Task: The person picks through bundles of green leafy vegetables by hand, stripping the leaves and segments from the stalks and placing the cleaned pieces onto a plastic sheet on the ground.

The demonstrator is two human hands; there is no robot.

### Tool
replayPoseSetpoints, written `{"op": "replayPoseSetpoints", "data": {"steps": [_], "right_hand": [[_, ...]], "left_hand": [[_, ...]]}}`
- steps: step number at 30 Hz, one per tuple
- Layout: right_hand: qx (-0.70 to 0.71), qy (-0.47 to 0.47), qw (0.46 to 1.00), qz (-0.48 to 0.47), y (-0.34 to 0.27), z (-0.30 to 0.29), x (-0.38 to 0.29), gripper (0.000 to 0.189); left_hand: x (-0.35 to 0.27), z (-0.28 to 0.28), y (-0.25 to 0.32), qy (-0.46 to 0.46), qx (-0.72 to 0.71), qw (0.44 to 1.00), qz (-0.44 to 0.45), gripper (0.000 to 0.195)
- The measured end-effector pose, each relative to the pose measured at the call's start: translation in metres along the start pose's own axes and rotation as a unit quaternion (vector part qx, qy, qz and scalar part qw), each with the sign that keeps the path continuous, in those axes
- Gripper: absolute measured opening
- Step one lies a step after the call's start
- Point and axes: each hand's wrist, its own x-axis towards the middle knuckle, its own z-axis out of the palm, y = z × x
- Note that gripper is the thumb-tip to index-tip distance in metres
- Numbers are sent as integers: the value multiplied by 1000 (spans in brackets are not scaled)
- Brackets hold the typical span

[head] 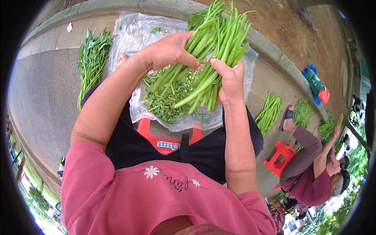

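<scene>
My left hand (173, 50) grips part of a bundle of long green leafy-vegetable stems (223, 38), with its thumb across them. On the bundle's other side my right hand (230, 76) is closed around more of the stems, thumb on top. The fingertips of both hands nearly meet at the bundle's middle. Beneath lies a heap of plucked leaves and short stem pieces (170, 108) on a whitish woven plastic sheet (141, 32). The sheet is spread between my legs, in front of a red plastic stool (164, 141) under me.
A leafy bunch of greens (92, 64) lies left of the sheet, and a bunch of bare stems (269, 113) to its right. A stone curb (270, 50) curves beyond. At right, another person (311, 179) sits beside a red stool (279, 158), near more greens and a blue bag (312, 79).
</scene>
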Motion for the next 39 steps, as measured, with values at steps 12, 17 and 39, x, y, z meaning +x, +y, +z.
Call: {"op": "replayPoseSetpoints", "data": {"steps": [12, 17, 39], "right_hand": [[8, -20, 1000, 16, 3, -8, 2, 33], [-25, -55, 998, 4, 8, -10, 4, 35], [-45, 28, 998, -28, 7, 1, -2, 28]], "left_hand": [[5, 14, -11, 62, -58, 996, 25, 41], [4, 14, -9, 69, 2, 997, 46, 46], [-1, -1, -10, 21, -18, 1000, -12, 44]]}}
